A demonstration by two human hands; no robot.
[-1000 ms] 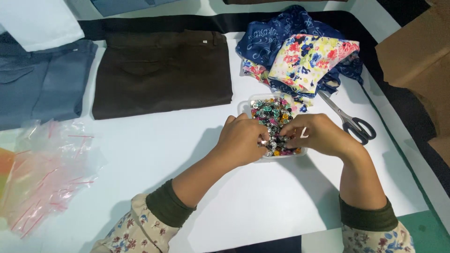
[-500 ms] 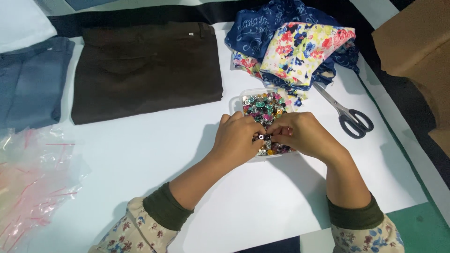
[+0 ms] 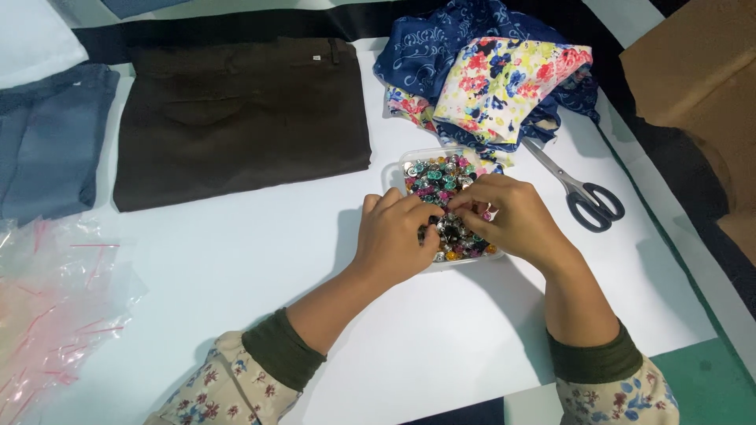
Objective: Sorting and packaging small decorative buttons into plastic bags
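Note:
A clear plastic tray [image 3: 395, 171] full of small coloured buttons [image 3: 438, 175] sits on the white table. Both my hands are over its near half. My left hand [image 3: 394, 236] curls at the tray's left edge, fingertips down among the buttons. My right hand [image 3: 508, 216], with a ring on one finger, reaches in from the right, its fingertips meeting the left hand's over the buttons. The fingers hide what is pinched between them.
Folded dark brown trousers [image 3: 240, 110] lie at the back left, blue-grey garments [image 3: 47, 142] beyond them. Floral and navy fabric [image 3: 492, 79] is piled behind the tray. Black-handled scissors [image 3: 583, 193] lie to the right, a cardboard box [image 3: 697, 71] at far right, clear zip bags [image 3: 55, 299] at left.
Both hands have stayed over the tray, fingers shifting slightly among the buttons. The view has drifted a little; nothing else has moved.

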